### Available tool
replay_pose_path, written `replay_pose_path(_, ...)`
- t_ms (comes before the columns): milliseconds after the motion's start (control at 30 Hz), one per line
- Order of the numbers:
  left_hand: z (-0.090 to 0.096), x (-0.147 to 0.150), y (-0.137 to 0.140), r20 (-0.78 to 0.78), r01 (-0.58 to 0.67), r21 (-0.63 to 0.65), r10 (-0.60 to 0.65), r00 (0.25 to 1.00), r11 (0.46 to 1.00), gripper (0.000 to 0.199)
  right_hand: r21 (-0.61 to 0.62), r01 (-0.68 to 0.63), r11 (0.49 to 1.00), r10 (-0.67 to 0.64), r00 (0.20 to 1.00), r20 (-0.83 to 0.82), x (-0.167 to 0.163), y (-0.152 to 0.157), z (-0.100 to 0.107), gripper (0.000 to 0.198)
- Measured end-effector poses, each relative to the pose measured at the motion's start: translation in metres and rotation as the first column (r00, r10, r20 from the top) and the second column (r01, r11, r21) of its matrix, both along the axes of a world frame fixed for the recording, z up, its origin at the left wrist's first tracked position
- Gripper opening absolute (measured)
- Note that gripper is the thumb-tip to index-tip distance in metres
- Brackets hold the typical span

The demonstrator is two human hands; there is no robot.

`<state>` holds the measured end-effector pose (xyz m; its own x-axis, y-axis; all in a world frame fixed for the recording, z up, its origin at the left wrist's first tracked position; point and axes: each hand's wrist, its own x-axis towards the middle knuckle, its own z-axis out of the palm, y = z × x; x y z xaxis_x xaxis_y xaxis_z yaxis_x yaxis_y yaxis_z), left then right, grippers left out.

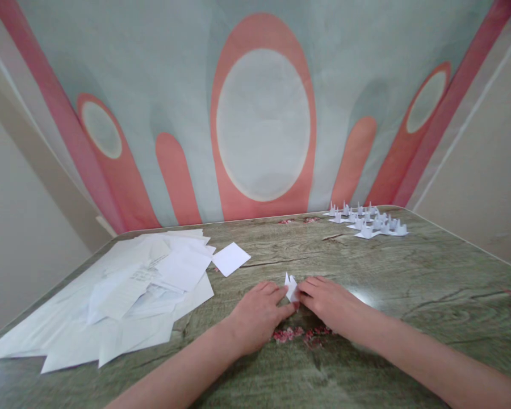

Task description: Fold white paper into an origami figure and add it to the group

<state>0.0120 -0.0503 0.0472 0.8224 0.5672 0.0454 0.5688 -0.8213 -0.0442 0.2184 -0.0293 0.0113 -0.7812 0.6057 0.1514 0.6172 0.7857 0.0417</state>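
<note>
Between my two hands, a small piece of folded white paper (291, 288) stands on the wood-patterned table (281, 375), two pointed tips sticking up. My left hand (259, 312) closes on its left and near side with thumb and fingers. From the right, the bent fingers of my right hand (323, 295) grip its other edge. The fingers cover the lower part of the paper. Beyond my left hand a plain white paper square (231, 259) lies flat.
A spread pile of white paper sheets (128, 284), some with writing, covers the table's left side. Several folded paper cranes (366, 218) stand grouped at the far right. Behind the table's far edge rises a wall (187, 57) with pink arches and ovals.
</note>
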Motion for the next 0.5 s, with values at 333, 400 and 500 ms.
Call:
replay_pose_path(333,0.002,-0.005,0.0,0.005,0.024,-0.075,-0.024,1.0,0.997,0.045,0.002,-0.03,1.0,0.03,0.999,0.039,-0.002,-0.006,0.015,0.016)
replay_pose_path(400,0.005,-0.007,0.001,-0.001,0.045,-0.106,-0.045,0.999,0.993,0.048,0.006,-0.042,0.999,0.042,0.998,0.052,-0.001,-0.004,0.016,0.017)
replay_pose_path(500,0.011,-0.007,0.003,0.032,0.047,-0.146,-0.043,0.999,0.988,0.049,0.034,-0.036,0.999,0.034,0.998,0.056,-0.001,-0.001,0.014,0.015)
